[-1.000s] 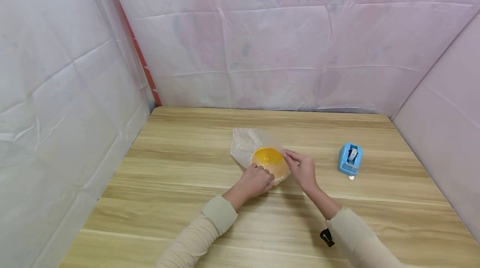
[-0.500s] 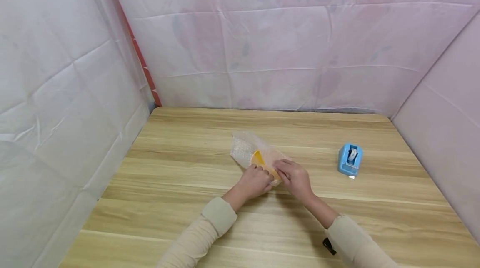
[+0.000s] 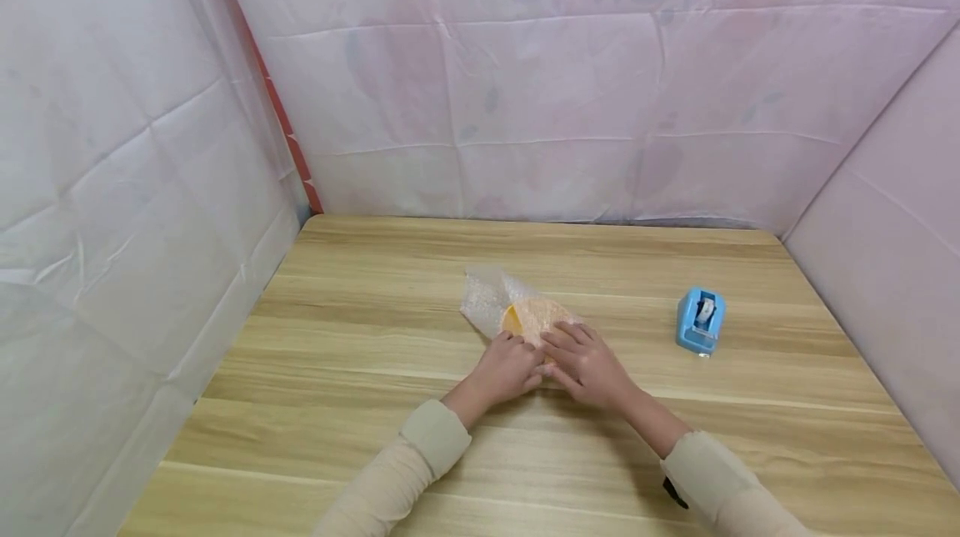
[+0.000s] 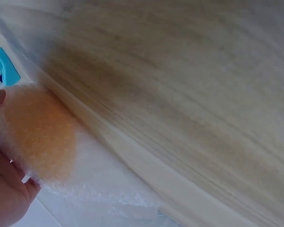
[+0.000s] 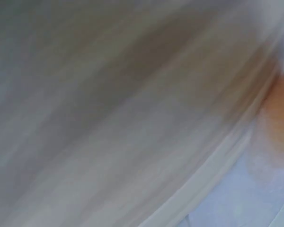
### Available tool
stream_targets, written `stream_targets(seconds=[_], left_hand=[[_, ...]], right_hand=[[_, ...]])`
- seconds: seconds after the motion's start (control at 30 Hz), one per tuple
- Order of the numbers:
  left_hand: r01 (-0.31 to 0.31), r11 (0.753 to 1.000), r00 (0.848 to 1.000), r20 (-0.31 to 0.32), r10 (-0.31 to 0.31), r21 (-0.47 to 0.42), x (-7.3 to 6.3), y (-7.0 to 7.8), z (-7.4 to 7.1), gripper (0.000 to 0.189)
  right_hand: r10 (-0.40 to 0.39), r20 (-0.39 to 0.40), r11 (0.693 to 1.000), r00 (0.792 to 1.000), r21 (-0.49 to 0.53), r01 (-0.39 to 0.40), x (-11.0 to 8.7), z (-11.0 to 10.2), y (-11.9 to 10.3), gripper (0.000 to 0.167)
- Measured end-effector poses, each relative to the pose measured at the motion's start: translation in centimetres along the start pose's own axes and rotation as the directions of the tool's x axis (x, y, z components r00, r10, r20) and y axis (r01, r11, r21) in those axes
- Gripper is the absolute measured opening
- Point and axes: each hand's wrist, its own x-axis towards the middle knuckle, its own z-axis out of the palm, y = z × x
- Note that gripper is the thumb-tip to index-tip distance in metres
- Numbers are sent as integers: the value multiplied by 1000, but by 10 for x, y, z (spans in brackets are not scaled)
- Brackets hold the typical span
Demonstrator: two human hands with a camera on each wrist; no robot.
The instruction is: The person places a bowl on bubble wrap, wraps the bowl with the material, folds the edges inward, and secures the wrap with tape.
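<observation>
A yellow bowl (image 3: 512, 320) sits on a sheet of bubble wrap (image 3: 487, 295) near the middle of the table, with one flap folded over most of it. Only a sliver of bare yellow shows at its left. My left hand (image 3: 508, 366) grips the near side of the bowl and wrap with curled fingers. Across the folded flap rests my right hand (image 3: 588, 366), its fingers extended and pressing the wrap down. In the left wrist view the covered bowl (image 4: 42, 137) looks orange through the wrap. It also shows, blurred, at the right edge of the right wrist view.
A light blue tape dispenser (image 3: 701, 322) stands on the wood-grain table (image 3: 360, 328) to the right, a short piece of tape at its front. Pale cloth sheets (image 3: 547, 103) enclose the back and sides. A small black object (image 3: 675, 494) shows beside the right sleeve.
My right hand has drawn the bubble wrap's flap from the right over the bowl, let go of its edge, and flattened onto it. The left hand has stayed in place.
</observation>
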Motion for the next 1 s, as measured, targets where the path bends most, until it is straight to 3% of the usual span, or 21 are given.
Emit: stream_targets(seconds=[0.1,0.3,0.37,0.47,0.57,0.63,0.7,0.77,0.8,0.93,1.0], left_hand=[[-9,1000,1000,-3,9,-20,-2,0,1,27],[-47,989,999,-15,46,-141,-6,-7,1,35],[-69,975,997,-29,64,-209,-7,-10,1,43],[-98,934,994,-71,78,-343,-10,-17,2,52],[-93,886,990,-134,35,-455,-12,-25,2,58],[-70,856,981,-191,-33,-511,-14,-31,1,58],[-28,829,962,-240,-129,-558,-14,-38,2,55],[33,780,934,-259,-247,-624,-14,-45,3,48],[68,743,916,-253,-310,-666,-14,-49,4,46],[188,538,827,-163,-538,-822,-10,-63,11,39],[214,460,787,-127,-603,-862,-7,-71,15,37]], right_hand=[[-46,40,999,998,-10,47,-5,1,2,61],[-53,82,998,995,-43,56,-5,3,4,56],[-56,95,996,994,-69,63,-5,4,5,57],[-61,109,992,992,-101,72,-5,4,6,60],[-68,113,990,991,-113,81,-5,3,6,59],[-70,115,990,991,-113,83,-4,3,6,56],[-70,115,990,991,-112,83,-3,3,5,54],[-68,116,991,991,-111,81,-3,3,5,52],[-66,117,991,991,-110,79,-2,3,5,52],[-67,113,991,991,-109,79,-2,3,6,51],[-66,112,992,992,-103,78,-2,3,6,51]])
